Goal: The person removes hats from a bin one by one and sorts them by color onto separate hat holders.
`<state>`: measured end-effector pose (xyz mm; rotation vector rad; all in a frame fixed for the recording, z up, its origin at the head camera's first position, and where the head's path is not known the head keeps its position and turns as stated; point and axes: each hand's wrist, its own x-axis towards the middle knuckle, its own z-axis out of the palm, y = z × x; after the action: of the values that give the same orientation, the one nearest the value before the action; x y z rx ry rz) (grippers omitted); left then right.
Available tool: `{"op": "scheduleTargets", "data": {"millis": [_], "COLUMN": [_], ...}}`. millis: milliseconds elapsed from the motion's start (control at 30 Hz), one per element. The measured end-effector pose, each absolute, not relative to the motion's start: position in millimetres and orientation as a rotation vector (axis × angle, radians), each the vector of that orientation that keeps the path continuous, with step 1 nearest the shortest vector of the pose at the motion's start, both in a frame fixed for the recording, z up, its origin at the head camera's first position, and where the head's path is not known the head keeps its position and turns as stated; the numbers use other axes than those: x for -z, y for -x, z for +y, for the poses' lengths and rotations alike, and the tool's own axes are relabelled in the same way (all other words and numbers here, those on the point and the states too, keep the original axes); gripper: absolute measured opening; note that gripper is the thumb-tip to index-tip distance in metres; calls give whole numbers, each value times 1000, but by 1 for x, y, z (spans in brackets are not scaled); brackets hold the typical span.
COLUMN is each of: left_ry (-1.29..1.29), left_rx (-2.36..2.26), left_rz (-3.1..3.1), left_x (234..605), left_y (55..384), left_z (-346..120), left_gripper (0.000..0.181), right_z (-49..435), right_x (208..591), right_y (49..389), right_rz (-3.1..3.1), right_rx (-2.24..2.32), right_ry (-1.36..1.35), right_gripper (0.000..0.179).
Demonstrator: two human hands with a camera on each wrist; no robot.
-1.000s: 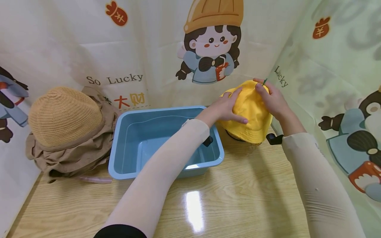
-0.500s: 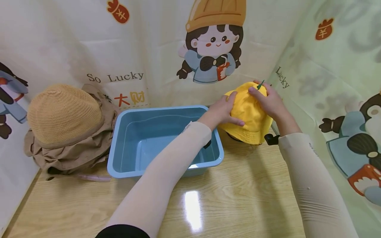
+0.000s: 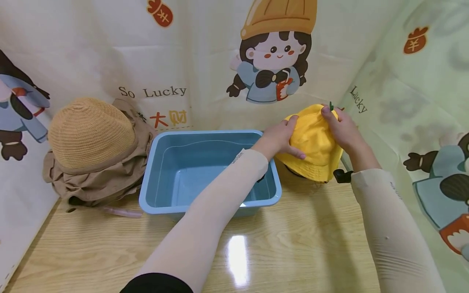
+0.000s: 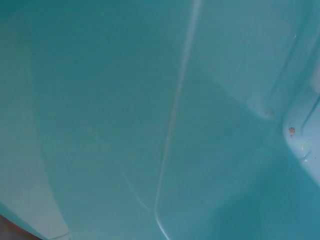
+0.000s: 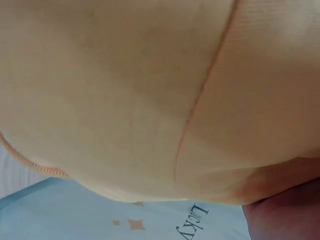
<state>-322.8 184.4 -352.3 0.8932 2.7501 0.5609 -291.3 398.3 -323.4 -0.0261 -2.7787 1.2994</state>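
Observation:
In the head view, a yellow bucket hat (image 3: 315, 140) with a small green stem-like tip (image 3: 331, 106) is at the right, beside the blue plastic basin (image 3: 210, 208). My left hand (image 3: 281, 138) grips the hat's left side, its thumb across the front and its fingers towards the top. On the upper right of the hat, my right hand (image 3: 346, 132) holds the fabric, thumb in front and other fingers mostly hidden behind. Basin wall (image 4: 125, 100) fills the left wrist view. Close pale tan fabric (image 5: 110, 100) covers most of the right wrist view; I cannot tell what it belongs to.
A woven straw hat (image 3: 91, 134) sits on a brown cloth hat (image 3: 99, 187) at the left. A pale pink strip (image 3: 122, 212) lies by them on the wooden table (image 3: 293, 248). Printed curtains (image 3: 209, 53) hang behind and at the sides.
The left fingers have slid from the hat's front towards its left side. The right thumb has shifted slightly over the hat near the green tip. The head view has turned a little left.

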Motion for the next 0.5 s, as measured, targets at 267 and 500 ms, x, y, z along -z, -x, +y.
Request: {"op": "scheduleTargets", "data": {"millis": [267,500], "left_ry": [-954,-928], "left_rx": [-488,-401], "left_rz": [2812,2890], "left_x": [358,358], "left_y": [318,321], "left_z": [184,187], "left_gripper": [132,132], "right_z": [394,394], "right_x": [325,322], "right_y": [284,287], "right_rz": [-2794,-2801], "right_rx": [-1210,-1215], "right_ry": [69,48], "right_gripper": [65,66]}}
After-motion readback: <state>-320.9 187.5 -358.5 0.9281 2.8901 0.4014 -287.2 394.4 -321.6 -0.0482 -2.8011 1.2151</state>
